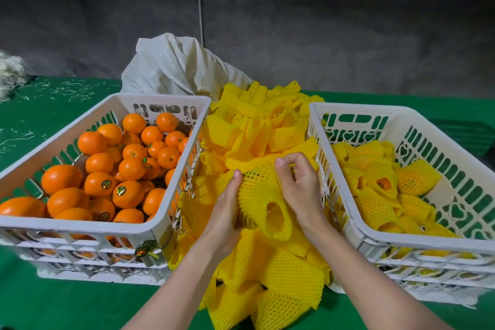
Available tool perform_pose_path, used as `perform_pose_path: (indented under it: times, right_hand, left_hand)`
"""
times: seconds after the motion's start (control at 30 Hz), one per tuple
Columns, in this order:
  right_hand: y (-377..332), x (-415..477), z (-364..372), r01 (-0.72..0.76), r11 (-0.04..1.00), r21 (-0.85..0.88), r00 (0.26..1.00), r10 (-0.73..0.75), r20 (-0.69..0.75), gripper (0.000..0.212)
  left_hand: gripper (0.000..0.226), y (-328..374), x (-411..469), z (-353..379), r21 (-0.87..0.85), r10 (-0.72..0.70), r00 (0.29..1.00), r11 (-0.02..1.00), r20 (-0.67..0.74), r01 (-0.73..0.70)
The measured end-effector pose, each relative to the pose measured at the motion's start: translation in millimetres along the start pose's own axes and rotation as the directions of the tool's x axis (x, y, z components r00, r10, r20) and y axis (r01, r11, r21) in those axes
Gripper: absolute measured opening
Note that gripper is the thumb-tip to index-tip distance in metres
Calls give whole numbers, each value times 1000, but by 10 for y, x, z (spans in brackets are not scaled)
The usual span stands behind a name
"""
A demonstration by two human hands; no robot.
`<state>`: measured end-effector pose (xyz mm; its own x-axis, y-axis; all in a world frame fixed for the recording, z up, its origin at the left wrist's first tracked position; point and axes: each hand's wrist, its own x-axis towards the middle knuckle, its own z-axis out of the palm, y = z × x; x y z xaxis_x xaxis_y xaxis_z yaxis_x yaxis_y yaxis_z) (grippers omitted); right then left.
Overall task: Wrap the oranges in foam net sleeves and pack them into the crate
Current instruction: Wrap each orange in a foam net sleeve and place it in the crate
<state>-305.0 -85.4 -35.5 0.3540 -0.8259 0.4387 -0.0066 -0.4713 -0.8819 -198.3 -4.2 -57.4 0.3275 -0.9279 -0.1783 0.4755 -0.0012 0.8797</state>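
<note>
Left hand (227, 203): cupped under and round the near-left side of the sleeve (261, 195), thumb up along it. I read this as the holding hand, bracing the bundle so that the other can pull.
Right hand (297, 185): thumb and curled fingers pinch the sleeve's far top edge, a grip for stretching net over the fruit.
Sleeve: held between both hands, just above the pile (267, 128), its open mouth facing me. It bulges as if round an orange, but I cannot make out the fruit itself.
Pile: loose yellow sleeves down the middle of the table (53, 303), from the near edge towards the back, between the crates, so either hand can reach one.
Oranges (128, 169): bare, heaped in the left crate (80, 225) on the table's left side, just beside the pile.
Right crate (401, 241): on the table's right side, touching the pile. It holds the wrapped oranges (380, 182), a partial layer with much room left.
Sack (176, 67): white, slumped at the back behind the pile.
Step, as I judge it: seating the sleeve; the drop into the right crate is not yet done.
Progress: early, I judge, since the left crate is well filled.
Risk: pulling too hard may tear the net or squeeze the fruit out of the open mouth.
</note>
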Motion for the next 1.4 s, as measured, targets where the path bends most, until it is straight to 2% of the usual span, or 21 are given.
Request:
perform_pose_path:
  times: [0.1, 0.2, 0.27, 0.37, 0.43, 0.53, 0.57, 0.63, 0.7, 0.77, 0.83, 0.87, 0.93, 1.0, 1.1, 1.17, 1.27, 1.4]
  right_hand:
    - [-37, 91, 19, -26, 999, 22, 1000, 26, -1, 23]
    - [7, 106, 55, -167, 979, 116, 984, 160, 73, 31]
    - [6, 47, 111, -288, 933, 215, 955, 263, 140, 36]
    - [27, -44, 186, -376, 899, 223, 926, 354, 133, 59]
    - [42, -55, 209, -407, 890, 208, 913, 389, 124, 54]
    - [29, -28, 239, -454, 868, 199, 889, 426, 168, 23]
    - [36, -20, 249, -481, 859, 177, 874, 454, 171, 29]
    - [72, -26, 286, -553, 813, 180, 832, 529, 166, 42]
    - [71, -78, 316, -642, 728, 240, 767, 609, 203, 51]
    - [62, -130, 340, -739, 605, 297, 672, 690, 268, 68]
    - [44, -151, 355, -787, 532, 312, 613, 729, 305, 88]
    - [34, -147, 357, -793, 528, 303, 606, 735, 306, 97]
    - [38, -111, 346, -797, 517, 313, 600, 741, 301, 101]
    - [74, -69, 328, -792, 452, 411, 588, 747, 312, 76]
    - [97, -34, 287, -761, 375, 529, 604, 707, 368, 40]
    - [113, -35, 276, -743, 359, 565, 626, 671, 397, 32]
    - [95, -38, 260, -735, 339, 588, 640, 635, 434, 32]
    - [66, -49, 235, -739, 297, 605, 641, 586, 495, 37]
  left_hand:
    - [60, 12, -11, -26, 25, -46, 998, 999, 38, 45]
    - [69, 27, -3, -26, -32, -63, 997, 997, 51, 65]
    - [71, 48, 17, 2, -101, -40, 999, 994, 7, 40]
    - [58, 37, 48, 49, -114, 10, 995, 993, -99, -21]
    - [46, 29, 65, 59, -19, 68, 974, 997, -214, -74]
    - [55, 18, 111, 27, 123, 190, 906, 980, -378, -154]
    - [56, 19, 115, 18, 192, 274, 868, 958, -413, -211]
    - [53, 36, 124, 1, 422, 501, 766, 844, -402, -331]
    - [55, 81, 157, -30, 678, 678, 678, 641, -282, -359]
    - [53, 117, 201, -46, 812, 766, 616, 471, -183, -344]
    - [50, 105, 231, -50, 843, 786, 593, 433, -178, -320]
    - [49, 81, 235, -41, 831, 779, 595, 456, -199, -319]
    - [50, 40, 247, -7, 717, 723, 628, 597, -286, -360]
    - [54, 44, 273, 19, 523, 611, 698, 760, -373, -385]
    - [54, 75, 327, -18, 349, 411, 817, 895, -405, -277]
    - [50, 79, 343, -61, 261, 281, 883, 946, -376, -191]
    - [46, 100, 355, -92, 180, 140, 941, 980, -308, -87]
    - [47, 133, 350, -79, 159, 134, 958, 983, -252, -95]
